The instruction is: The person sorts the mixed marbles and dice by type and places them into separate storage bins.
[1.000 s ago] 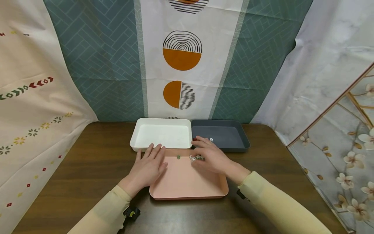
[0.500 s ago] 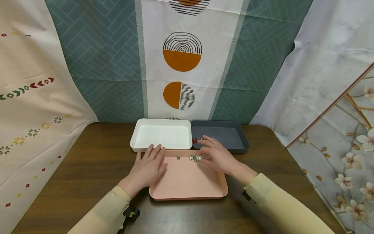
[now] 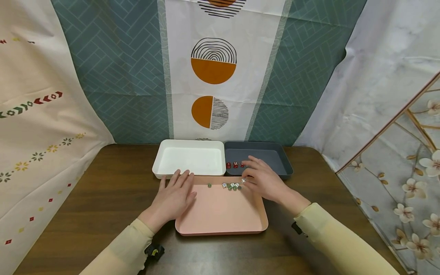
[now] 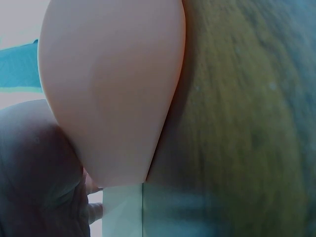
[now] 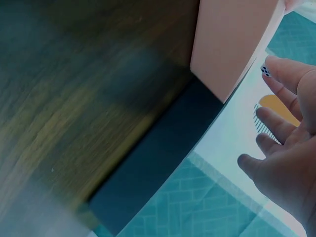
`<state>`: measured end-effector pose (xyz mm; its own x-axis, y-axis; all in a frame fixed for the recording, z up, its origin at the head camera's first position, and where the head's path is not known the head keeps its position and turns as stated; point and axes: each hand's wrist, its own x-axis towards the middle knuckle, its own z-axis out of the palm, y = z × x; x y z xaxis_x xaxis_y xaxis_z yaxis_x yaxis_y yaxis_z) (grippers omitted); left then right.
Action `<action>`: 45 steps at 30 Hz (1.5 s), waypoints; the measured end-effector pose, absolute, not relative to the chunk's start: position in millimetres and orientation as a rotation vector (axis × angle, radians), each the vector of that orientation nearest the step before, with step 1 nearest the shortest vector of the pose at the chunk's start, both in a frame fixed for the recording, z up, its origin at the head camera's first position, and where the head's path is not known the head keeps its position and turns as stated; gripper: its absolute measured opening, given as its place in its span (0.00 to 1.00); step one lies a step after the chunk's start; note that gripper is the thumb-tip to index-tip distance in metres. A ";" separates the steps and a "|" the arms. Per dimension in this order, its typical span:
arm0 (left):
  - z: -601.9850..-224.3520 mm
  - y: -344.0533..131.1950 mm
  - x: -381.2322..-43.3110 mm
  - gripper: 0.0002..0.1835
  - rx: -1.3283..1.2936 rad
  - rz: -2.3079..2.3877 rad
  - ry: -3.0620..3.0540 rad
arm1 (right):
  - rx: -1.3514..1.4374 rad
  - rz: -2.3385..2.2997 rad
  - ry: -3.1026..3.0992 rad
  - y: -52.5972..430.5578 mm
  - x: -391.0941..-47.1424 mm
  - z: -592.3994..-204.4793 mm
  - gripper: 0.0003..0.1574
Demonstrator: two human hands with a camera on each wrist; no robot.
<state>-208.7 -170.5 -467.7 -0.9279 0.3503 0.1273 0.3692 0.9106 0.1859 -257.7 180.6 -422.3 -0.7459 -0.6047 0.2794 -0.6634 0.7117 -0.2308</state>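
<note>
My right hand (image 3: 262, 179) pinches a white die (image 5: 265, 71) between thumb and a finger, above the far right part of the pink tray (image 3: 220, 214). The right wrist view shows its other fingers spread apart. Several white dice (image 3: 224, 185) and green dice (image 3: 230, 188) sit in a cluster near the tray's far wall, just left of this hand. One separate green die (image 3: 209, 185) lies farther left. My left hand (image 3: 173, 198) lies with fingers extended over the pink tray's left rim, fingertips close to the white tray.
The white tray (image 3: 190, 156) stands behind the pink one at left. Beside it, the dark grey tray (image 3: 264, 152) holds red dice (image 3: 228, 165) in a row near its front wall, partly hidden by my right hand. All sit on a brown wooden table (image 3: 113, 198).
My right hand has shifted right from the cluster, now with a white die between its fingers. More of the cluster and the red dice show. My left hand stays in place.
</note>
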 end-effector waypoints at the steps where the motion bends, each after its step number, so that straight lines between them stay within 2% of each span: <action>1: -467.8 -170.4 -208.8 0.37 -0.563 -0.316 -2.981 | 1.014 0.480 -2.738 182.1 -258.4 -422.0 0.09; 23: -468.7 -170.4 -209.2 0.37 -0.566 -0.314 -2.979 | 0.816 0.413 -2.821 207.7 -281.2 -430.2 0.10; 45: -468.0 -170.4 -208.8 0.37 -0.568 -0.322 -2.970 | 0.695 0.445 -2.880 210.7 -297.1 -431.6 0.11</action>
